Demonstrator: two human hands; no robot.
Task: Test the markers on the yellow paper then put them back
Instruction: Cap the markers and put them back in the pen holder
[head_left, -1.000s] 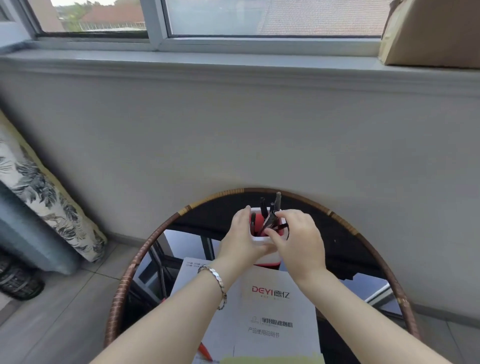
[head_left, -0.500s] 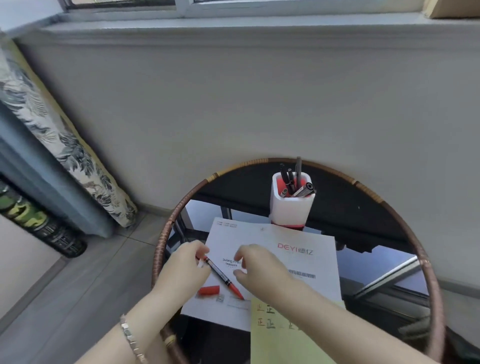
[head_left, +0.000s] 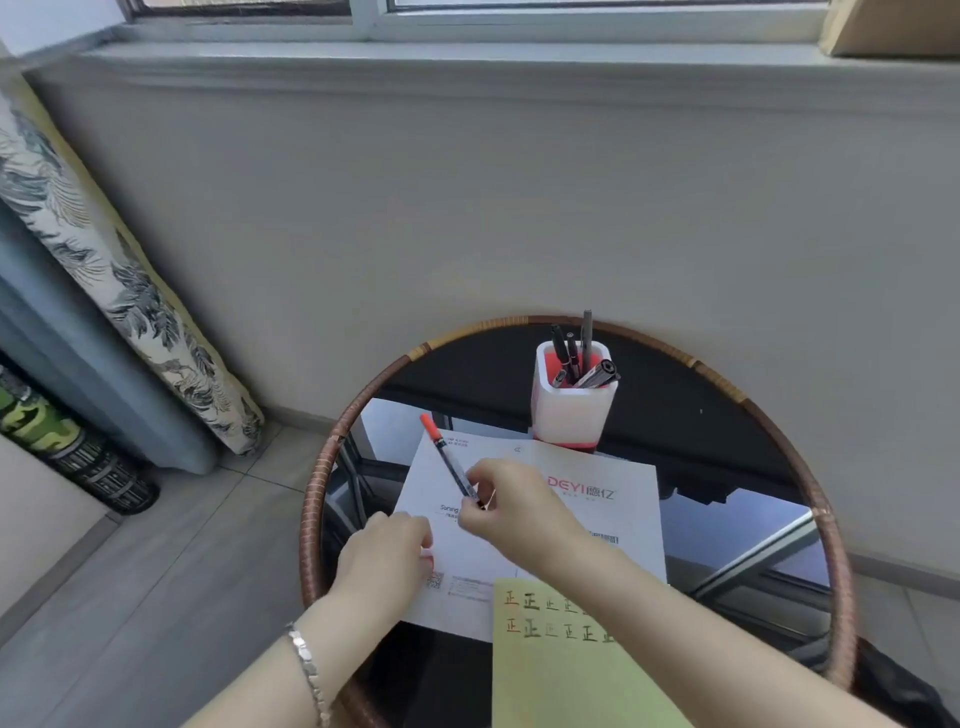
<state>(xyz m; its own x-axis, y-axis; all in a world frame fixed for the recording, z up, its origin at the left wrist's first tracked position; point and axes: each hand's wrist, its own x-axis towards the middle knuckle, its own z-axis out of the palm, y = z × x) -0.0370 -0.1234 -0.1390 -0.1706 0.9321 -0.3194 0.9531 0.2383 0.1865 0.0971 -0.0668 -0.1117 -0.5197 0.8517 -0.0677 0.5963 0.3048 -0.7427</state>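
- Round glass table (head_left: 312, 496) by the wall.
- Red marker (head_left: 451, 465), tilted over the white booklet (head_left: 613, 519), pinched low by the right hand (head_left: 517, 512).
- Left hand (head_left: 387, 553) curls over a red piece (head_left: 428, 562); hold unclear.
- Best: steady the yellow paper (head_left: 566, 675), stroke lightly on bare space.

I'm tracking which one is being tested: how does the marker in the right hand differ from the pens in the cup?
The marker has an orange-red end; the pens look dark. The marker slants over the white sheet, pinched by the right hand; the pens stand in the white cup, untouched. Both are slim sticks.
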